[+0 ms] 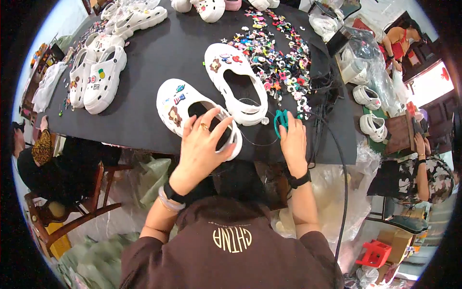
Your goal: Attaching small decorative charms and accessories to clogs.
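Two white clogs lie on the black table before me, toes pointing away. My left hand rests over the opening of the nearer left clog, its fingers spread and a ring on one. Decorative charms, one a brown bear shape, sit on that clog's toe. The other clog stands just to its right, also with charms on top. My right hand is closed on teal-handled scissors at the table's near edge. A thin clear loop of line curves between the right clog and the scissors; its ends are hard to make out.
A heap of small colourful charms spreads beyond the scissors. More decorated white clogs stand at the left and far edge. A black cable hangs off the right side. Other people sit or stand at both sides.
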Demonstrator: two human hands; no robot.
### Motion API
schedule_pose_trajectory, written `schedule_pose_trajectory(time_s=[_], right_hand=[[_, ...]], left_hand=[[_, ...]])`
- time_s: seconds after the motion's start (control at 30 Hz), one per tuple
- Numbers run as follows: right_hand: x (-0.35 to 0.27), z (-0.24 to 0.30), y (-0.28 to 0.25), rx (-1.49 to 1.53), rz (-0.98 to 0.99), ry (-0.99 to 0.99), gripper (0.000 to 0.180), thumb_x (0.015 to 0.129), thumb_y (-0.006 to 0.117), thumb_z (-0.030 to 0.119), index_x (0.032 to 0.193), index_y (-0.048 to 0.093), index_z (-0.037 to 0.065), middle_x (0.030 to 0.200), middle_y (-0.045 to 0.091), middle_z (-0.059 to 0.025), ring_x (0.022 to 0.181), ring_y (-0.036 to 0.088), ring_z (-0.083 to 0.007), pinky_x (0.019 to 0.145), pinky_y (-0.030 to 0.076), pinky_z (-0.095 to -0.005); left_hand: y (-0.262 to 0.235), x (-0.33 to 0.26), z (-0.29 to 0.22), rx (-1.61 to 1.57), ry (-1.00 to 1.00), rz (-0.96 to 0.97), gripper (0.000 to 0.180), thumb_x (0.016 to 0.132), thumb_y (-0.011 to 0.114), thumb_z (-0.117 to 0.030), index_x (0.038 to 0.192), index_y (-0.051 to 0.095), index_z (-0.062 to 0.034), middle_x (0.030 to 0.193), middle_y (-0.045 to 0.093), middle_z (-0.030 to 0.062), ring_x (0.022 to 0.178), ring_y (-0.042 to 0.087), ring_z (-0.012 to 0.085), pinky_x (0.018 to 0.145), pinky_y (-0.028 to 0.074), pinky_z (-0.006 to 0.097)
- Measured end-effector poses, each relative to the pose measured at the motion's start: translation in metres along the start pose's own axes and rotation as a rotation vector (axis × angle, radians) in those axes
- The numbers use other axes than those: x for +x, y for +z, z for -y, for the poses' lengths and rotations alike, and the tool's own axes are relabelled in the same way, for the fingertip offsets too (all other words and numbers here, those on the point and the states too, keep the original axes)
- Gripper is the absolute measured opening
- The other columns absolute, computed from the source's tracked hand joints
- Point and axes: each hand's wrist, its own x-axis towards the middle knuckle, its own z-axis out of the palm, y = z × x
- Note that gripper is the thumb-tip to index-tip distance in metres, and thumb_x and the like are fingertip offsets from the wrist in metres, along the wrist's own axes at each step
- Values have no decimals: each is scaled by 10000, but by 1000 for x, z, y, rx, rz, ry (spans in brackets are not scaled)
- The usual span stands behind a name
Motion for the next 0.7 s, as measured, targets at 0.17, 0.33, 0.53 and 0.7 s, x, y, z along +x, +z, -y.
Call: schedule_pose_trajectory(time_s=[0.17, 0.33, 0.53, 0.7], right_hand=[[-22, -14, -24, 484, 35, 197, 415, 854, 571, 96, 1235, 450, -15, 1037, 546, -188, 914, 583, -293, 778, 471, -353], [-70, -11, -61, 1213, 188, 438, 519, 842, 618, 84, 1300, 393, -11, 973, 557, -83, 810, 591, -157, 691, 488, -259], [-98, -2, -78, 1696, 297, 371, 781, 759, 709, 412, 1326, 368, -4, 950, 550, -85, 716, 528, -116, 600, 425, -225], [-102, -2, -68, 1636, 534, 214, 731, 749, 678, 513, 1322, 449, 122, 1038, 565, -124, 700, 516, -134, 556, 416, -249]], left_hand=[[-42, -10, 23, 34, 55, 149, 432, 681, 665, -108, 1107, 606, -148, 1201, 534, 83, 1157, 470, 292, 984, 361, 415], [-44, -23, 12, 17, -28, 147, 458, 683, 716, -149, 1123, 591, -126, 1252, 494, 113, 1210, 422, 316, 996, 342, 430], [0, -6, -6, -51, -101, -183, 402, 689, 727, -145, 1065, 595, -93, 1111, 514, 95, 1076, 473, 308, 886, 394, 405], [9, -5, -7, -36, -144, -229, 157, 671, 716, -91, 809, 643, -102, 966, 539, 60, 964, 496, 275, 809, 398, 391]])
